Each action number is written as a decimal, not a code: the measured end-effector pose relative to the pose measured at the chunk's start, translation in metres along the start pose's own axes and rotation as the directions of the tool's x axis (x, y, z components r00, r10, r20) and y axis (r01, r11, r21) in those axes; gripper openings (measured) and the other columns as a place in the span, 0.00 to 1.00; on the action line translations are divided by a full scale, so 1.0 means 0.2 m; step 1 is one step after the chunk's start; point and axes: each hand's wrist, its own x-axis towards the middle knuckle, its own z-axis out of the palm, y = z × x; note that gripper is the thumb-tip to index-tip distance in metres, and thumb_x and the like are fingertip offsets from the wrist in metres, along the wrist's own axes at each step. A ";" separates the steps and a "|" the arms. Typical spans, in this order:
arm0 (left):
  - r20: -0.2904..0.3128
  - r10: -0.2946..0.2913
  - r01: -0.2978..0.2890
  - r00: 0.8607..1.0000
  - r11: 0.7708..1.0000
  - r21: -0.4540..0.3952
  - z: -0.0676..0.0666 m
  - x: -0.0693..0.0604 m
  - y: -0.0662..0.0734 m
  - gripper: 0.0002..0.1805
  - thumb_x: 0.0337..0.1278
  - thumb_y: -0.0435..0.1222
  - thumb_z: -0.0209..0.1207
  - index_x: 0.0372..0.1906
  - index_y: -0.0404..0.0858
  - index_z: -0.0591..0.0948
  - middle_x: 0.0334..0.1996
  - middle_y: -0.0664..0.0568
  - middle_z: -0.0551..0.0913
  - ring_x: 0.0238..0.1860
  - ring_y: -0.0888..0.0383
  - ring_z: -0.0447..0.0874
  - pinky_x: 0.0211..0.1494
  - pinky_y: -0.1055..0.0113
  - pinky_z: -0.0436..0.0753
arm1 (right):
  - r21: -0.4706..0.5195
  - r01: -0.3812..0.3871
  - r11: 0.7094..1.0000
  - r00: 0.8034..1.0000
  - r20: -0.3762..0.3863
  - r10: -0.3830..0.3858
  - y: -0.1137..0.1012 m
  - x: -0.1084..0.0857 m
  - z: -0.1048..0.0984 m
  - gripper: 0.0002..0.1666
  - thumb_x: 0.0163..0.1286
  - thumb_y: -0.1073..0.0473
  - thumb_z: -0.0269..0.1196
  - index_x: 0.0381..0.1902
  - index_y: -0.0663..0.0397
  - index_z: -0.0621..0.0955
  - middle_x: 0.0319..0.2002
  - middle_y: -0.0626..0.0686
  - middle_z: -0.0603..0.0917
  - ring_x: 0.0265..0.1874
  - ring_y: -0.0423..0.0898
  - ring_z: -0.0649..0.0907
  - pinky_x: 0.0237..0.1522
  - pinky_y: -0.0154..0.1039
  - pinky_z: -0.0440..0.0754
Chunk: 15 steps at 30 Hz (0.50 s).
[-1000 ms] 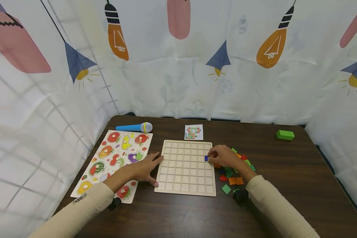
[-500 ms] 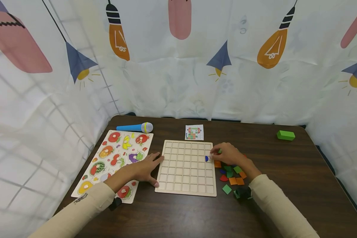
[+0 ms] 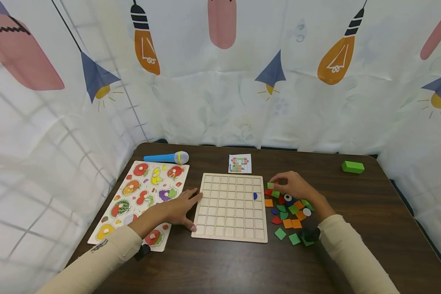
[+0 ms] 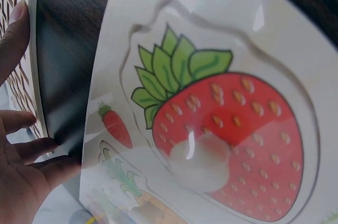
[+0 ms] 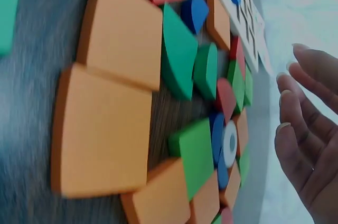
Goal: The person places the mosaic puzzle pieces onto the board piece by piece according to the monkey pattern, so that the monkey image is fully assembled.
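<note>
The wooden grid board (image 3: 229,206) lies on the table, a blue half-round piece (image 3: 255,196) in a cell near its right edge. My left hand (image 3: 180,207) rests with spread fingers at the board's left edge; thumb and fingertips touch it. Over the far end of a pile of colored pieces hovers my right hand (image 3: 292,185), its fingers loosely bent and holding nothing in the right wrist view. Closest to those fingertips is a small green piece (image 3: 270,185). Orange squares (image 5: 105,129), a white ring piece (image 5: 229,143) and red pieces (image 3: 276,220) lie in the pile.
A fruit puzzle board (image 3: 123,190) lies left of the grid board, with a blue toy microphone (image 3: 165,157) behind it. Beyond the grid board is a small pattern card (image 3: 240,163). A green block (image 3: 352,167) stands far right. White printed curtains (image 3: 220,102) hang behind the table.
My right hand has let go of the blue half-round piece in its cell and moved right and away, to above the pile's far end. The left hand has stayed in place.
</note>
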 end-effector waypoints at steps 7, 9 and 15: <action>-0.002 -0.001 0.001 1.000 1.000 -0.003 0.00 0.00 0.00 0.62 0.44 0.59 0.73 0.81 0.44 0.53 0.80 0.40 0.47 0.80 0.37 0.44 0.73 0.37 0.65 | 0.002 -0.023 1.000 1.000 -0.012 0.023 0.07 -0.02 -0.03 0.15 0.71 0.54 0.66 0.49 0.55 0.86 0.38 0.51 0.87 0.26 0.45 0.79 0.28 0.37 0.79; 0.000 0.000 0.000 1.000 1.000 0.001 0.00 0.00 0.00 0.62 0.44 0.59 0.73 0.81 0.44 0.53 0.80 0.39 0.47 0.80 0.37 0.44 0.73 0.37 0.65 | 0.006 -0.035 0.999 0.999 -0.007 0.035 0.09 -0.02 -0.03 0.15 0.70 0.53 0.67 0.49 0.54 0.86 0.39 0.51 0.87 0.28 0.44 0.80 0.30 0.37 0.79; 0.008 -0.002 0.002 1.000 1.000 0.001 0.00 0.00 -0.01 0.62 0.45 0.60 0.73 0.81 0.45 0.52 0.81 0.40 0.47 0.80 0.37 0.43 0.73 0.37 0.63 | -0.028 -0.029 0.999 0.999 0.015 0.029 0.15 -0.03 -0.05 0.15 0.69 0.52 0.68 0.49 0.53 0.87 0.46 0.54 0.88 0.39 0.46 0.82 0.40 0.40 0.81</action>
